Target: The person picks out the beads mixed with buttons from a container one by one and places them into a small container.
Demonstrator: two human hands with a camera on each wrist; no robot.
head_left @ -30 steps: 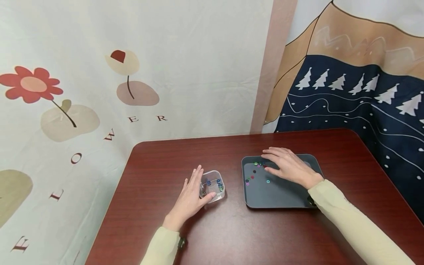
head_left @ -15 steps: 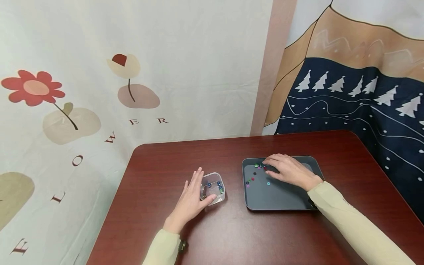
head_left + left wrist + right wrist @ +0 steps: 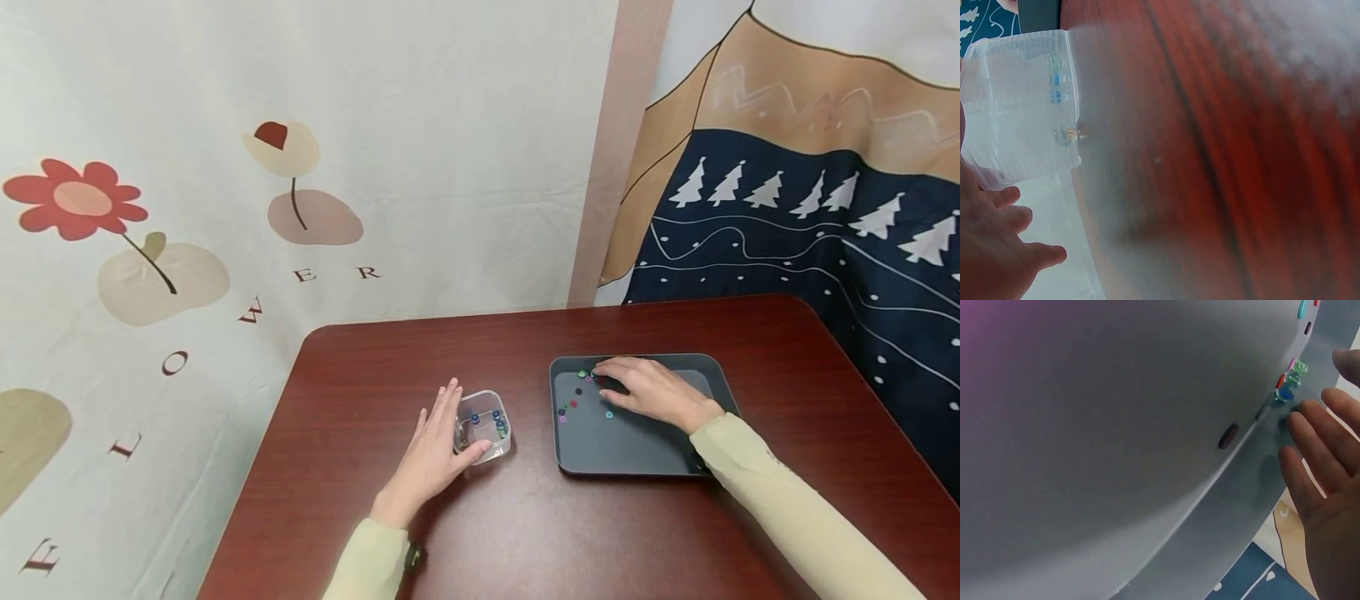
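My left hand (image 3: pixel 423 462) rests against a small clear plastic box (image 3: pixel 480 402), its fingers straight along the left side and its thumb at the near rim. Several blue and green glass marbles (image 3: pixel 497 420) lie in the box; one clear marble (image 3: pixel 1064 135) shows through its wall in the left wrist view. Over the far part of a dark grey tray (image 3: pixel 630 446) is my right hand (image 3: pixel 654 392), palm down. In the right wrist view its loosely bent fingers come close to blue and green glass marbles (image 3: pixel 1285 394) by the tray wall, with nothing seen between them.
Small flat button-like discs, among them a blue ring-shaped one (image 3: pixel 609 414) and a red one (image 3: pixel 573 404), lie scattered in the tray's left part. A dark brown disc (image 3: pixel 1229 436) lies near the far wall. Printed cloth (image 3: pixel 465 167) hangs behind the brown table (image 3: pixel 390 354).
My right hand has lowered into the tray, and its fingers have come down toward the marbles at the far edge. My left hand stays at the box.
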